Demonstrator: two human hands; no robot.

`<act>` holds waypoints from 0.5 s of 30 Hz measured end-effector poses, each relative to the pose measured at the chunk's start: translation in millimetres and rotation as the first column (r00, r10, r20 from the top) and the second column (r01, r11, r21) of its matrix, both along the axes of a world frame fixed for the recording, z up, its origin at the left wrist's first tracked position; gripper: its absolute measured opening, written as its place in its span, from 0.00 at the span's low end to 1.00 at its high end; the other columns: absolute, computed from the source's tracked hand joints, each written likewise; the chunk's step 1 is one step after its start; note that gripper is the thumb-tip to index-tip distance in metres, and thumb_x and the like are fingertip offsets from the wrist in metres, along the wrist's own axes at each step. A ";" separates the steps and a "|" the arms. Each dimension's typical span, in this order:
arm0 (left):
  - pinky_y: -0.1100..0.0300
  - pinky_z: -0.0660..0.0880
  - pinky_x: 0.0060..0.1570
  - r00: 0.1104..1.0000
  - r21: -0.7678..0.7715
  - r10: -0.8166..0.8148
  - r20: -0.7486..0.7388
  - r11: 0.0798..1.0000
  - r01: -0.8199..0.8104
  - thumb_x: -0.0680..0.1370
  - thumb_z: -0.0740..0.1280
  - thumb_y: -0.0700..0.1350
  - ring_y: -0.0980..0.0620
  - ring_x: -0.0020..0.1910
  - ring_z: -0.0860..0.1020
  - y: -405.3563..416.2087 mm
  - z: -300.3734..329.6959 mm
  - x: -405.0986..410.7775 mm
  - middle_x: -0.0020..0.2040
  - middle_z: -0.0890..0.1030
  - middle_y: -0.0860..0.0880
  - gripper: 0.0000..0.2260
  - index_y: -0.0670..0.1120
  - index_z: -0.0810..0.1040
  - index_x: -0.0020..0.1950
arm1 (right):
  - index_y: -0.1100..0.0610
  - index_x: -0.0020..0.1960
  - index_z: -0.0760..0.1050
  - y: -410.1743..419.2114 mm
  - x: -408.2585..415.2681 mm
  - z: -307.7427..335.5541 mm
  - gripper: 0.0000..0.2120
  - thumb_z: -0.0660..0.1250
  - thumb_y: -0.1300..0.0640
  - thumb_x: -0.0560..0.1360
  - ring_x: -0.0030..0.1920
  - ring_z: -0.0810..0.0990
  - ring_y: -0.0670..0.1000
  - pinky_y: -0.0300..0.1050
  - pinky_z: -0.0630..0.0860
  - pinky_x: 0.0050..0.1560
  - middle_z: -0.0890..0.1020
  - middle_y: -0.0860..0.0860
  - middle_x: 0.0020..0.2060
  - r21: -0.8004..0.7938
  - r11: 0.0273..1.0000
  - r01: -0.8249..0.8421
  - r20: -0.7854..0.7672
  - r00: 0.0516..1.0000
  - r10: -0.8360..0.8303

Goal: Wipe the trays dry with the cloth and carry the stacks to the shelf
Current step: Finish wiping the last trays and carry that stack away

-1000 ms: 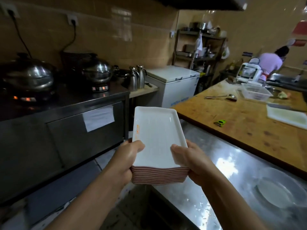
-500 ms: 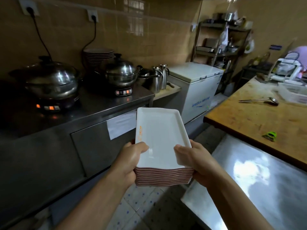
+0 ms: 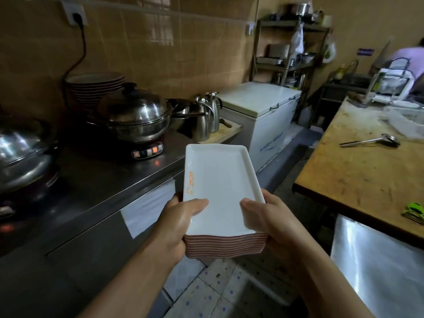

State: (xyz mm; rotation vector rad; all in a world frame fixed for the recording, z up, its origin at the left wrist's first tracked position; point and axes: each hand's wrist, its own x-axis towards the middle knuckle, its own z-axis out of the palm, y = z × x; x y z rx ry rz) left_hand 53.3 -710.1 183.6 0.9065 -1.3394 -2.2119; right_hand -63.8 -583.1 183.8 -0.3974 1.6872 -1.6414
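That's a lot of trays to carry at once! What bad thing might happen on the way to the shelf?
The stack of trays is tall and is held only at its near end by the left hand and right hand, so the far end might dip and the top trays slide off. The aisle between the steel counter and the wooden table is narrow, so a corner might bump.

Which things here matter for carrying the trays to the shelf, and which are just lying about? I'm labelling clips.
Job:
- stack of trays
- left hand and right hand, gripping it
- metal shelf

Lying about:
- lidded pot
- steel jugs
- chest freezer
- ladle
- green clip
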 end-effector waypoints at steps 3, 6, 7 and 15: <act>0.54 0.79 0.39 0.998 0.011 -0.059 0.011 0.998 0.059 0.74 0.67 0.35 0.40 0.47 0.82 -40.9 -6.4 -41.1 0.50 0.83 0.41 0.17 0.40 0.75 0.63 | 0.53 0.66 0.68 -32.4 -31.2 -0.1 0.17 0.63 0.60 0.78 0.49 0.82 0.57 0.42 0.77 0.34 0.82 0.54 0.53 0.021 0.997 0.068 -0.033 0.997 -0.068; 0.53 0.79 0.41 0.990 0.026 -0.143 0.012 0.989 0.143 0.73 0.68 0.36 0.39 0.48 0.82 -86.1 -17.6 -85.3 0.52 0.82 0.39 0.19 0.39 0.73 0.64 | 0.55 0.66 0.68 -70.3 -65.9 -9.7 0.17 0.63 0.61 0.78 0.50 0.81 0.58 0.44 0.77 0.36 0.80 0.56 0.54 0.046 0.986 0.158 -0.062 0.986 -0.155; 0.53 0.79 0.40 0.989 0.023 -0.145 0.012 0.989 0.145 0.73 0.68 0.36 0.39 0.47 0.82 -92.8 -17.2 -93.9 0.52 0.82 0.39 0.19 0.38 0.73 0.64 | 0.55 0.67 0.67 -76.4 -71.6 -9.9 0.18 0.63 0.60 0.78 0.50 0.81 0.58 0.43 0.76 0.34 0.80 0.56 0.54 0.047 0.984 0.171 -0.063 0.984 -0.167; 0.59 0.78 0.31 0.946 0.010 -0.325 -0.001 0.946 0.325 0.73 0.67 0.34 0.43 0.43 0.83 -176.8 -13.1 -211.4 0.47 0.84 0.41 0.17 0.40 0.75 0.62 | 0.53 0.69 0.64 -142.4 -155.7 -6.8 0.22 0.64 0.59 0.77 0.45 0.82 0.57 0.38 0.75 0.27 0.78 0.57 0.55 0.048 0.930 0.364 -0.004 0.931 -0.364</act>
